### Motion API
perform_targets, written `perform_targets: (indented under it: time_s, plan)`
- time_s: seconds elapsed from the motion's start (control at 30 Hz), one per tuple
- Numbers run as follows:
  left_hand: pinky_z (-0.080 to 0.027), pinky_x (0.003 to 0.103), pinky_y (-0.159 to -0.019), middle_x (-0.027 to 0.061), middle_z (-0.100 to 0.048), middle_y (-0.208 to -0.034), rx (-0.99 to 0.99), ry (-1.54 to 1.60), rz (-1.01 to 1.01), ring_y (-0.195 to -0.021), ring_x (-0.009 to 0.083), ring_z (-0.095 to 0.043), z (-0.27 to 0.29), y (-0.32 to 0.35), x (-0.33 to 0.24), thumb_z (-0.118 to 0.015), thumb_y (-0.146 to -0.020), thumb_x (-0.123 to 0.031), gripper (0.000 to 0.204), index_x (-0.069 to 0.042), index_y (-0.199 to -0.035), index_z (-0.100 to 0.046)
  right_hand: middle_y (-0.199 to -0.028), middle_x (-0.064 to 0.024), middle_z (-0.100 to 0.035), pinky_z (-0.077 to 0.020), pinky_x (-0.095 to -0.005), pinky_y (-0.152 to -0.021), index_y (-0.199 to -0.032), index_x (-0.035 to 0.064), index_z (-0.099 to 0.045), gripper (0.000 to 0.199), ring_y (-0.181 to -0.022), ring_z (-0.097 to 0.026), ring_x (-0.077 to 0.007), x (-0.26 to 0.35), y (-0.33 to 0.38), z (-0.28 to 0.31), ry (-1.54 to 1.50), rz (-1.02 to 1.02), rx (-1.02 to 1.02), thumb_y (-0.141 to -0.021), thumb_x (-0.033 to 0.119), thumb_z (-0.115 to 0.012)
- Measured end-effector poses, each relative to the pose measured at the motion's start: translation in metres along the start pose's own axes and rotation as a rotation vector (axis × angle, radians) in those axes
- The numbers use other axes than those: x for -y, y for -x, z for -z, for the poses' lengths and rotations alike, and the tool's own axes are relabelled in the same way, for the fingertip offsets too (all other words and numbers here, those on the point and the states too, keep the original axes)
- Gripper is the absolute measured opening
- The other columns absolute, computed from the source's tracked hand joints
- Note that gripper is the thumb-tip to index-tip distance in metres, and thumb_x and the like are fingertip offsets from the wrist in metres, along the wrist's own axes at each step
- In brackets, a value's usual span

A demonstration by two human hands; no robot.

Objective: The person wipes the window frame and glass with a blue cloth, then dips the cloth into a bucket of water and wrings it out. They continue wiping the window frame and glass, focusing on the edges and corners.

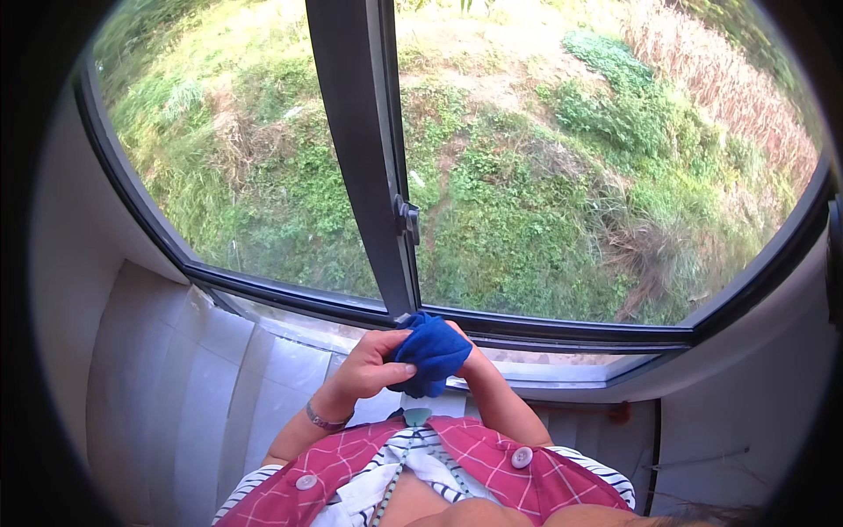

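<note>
A bunched blue cloth [430, 351] is held up between my two hands, in front of my chest and just below the window's lower frame. My left hand [373, 367] grips it from the left, with the thumb pressed on the near side and the fingers on the far side. Against the cloth's right side rests my right hand [467, 350]. Its fingers are mostly hidden behind the folds, but it appears closed on the cloth too.
A dark-framed sliding window [544, 329] spans the space ahead, with a latch [407, 220] on its middle upright. Beyond the glass rises a grassy slope [518, 211]. Below the sill a pale panelled surface [202, 369] lies left, and a thin reddish rod [580, 408] lies at lower right.
</note>
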State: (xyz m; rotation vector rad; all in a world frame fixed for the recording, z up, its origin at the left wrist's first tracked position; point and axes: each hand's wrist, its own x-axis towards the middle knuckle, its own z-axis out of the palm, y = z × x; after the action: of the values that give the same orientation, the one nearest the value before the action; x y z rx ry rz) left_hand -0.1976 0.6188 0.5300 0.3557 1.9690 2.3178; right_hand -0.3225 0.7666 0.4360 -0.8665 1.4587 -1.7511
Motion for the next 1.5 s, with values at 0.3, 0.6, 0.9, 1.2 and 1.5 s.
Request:
perform_targets:
  time_s: [0.3, 0.6, 0.9, 1.2, 1.5]
  plan:
    - [-0.042, 0.031, -0.098, 0.0112, -0.060, -0.118, -0.050, 0.156, 0.009, -0.107, 0.0164, -0.058, 0.004, 0.014, 0.020, -0.058, -0.076, 0.002, 0.058, 0.007, -0.132, -0.045, -0.086, -0.0026, -0.066, -0.0470, -0.0275, -0.069, -0.088, 0.0045, -0.069, 0.007, -0.078, -0.059, -0.0124, 0.048, -0.014, 0.045, 0.313, 0.485, -0.856, -0.083, 0.008, -0.067]
    - [-0.043, 0.030, -0.098, 0.0073, -0.060, -0.119, -0.156, 0.227, 0.001, -0.109, 0.0133, -0.057, 0.004, -0.006, 0.028, -0.054, -0.074, 0.008, 0.063, 0.002, -0.136, -0.043, -0.062, -0.0010, -0.054, -0.0419, -0.0310, -0.055, -0.089, 0.0131, -0.065, 0.017, -0.058, -0.053, -0.0155, 0.133, -0.079, 0.009, 0.463, 0.617, -0.996, -0.075, 0.009, -0.073]
    - [-0.048, 0.030, -0.090, 0.0080, -0.065, -0.110, -0.277, 0.165, 0.058, -0.099, 0.0159, -0.063, 0.021, 0.000, 0.035, -0.049, -0.068, 0.013, 0.061, 0.003, -0.128, -0.052, -0.075, -0.0099, -0.064, -0.0473, -0.0393, -0.065, -0.080, 0.0086, -0.067, 0.012, -0.071, -0.059, -0.0280, 0.157, -0.087, -0.022, 1.215, 0.593, -0.803, -0.074, 0.019, -0.064]
    - [-0.049, 0.026, -0.083, 0.0064, -0.067, -0.102, -0.231, 0.189, 0.087, -0.091, 0.0124, -0.063, 0.011, -0.017, 0.039, -0.050, -0.068, 0.013, 0.051, 0.002, -0.117, -0.060, -0.069, -0.0087, -0.060, -0.0474, -0.0390, -0.068, -0.078, 0.0039, -0.066, 0.013, -0.074, -0.058, -0.0271, 0.153, -0.091, -0.015, 1.388, 0.868, -0.694, -0.066, 0.006, -0.065]
    - [-0.047, 0.029, -0.092, 0.0077, -0.067, -0.104, -0.199, 0.176, 0.161, -0.098, 0.0162, -0.063, 0.005, -0.022, 0.048, -0.049, -0.065, 0.012, 0.053, 0.005, -0.116, -0.060, -0.065, -0.0046, -0.055, -0.0458, -0.0370, -0.067, -0.079, 0.0081, -0.069, 0.019, -0.073, -0.057, -0.0238, 0.134, -0.076, -0.003, 1.404, 0.989, -0.488, -0.062, 0.002, -0.065]
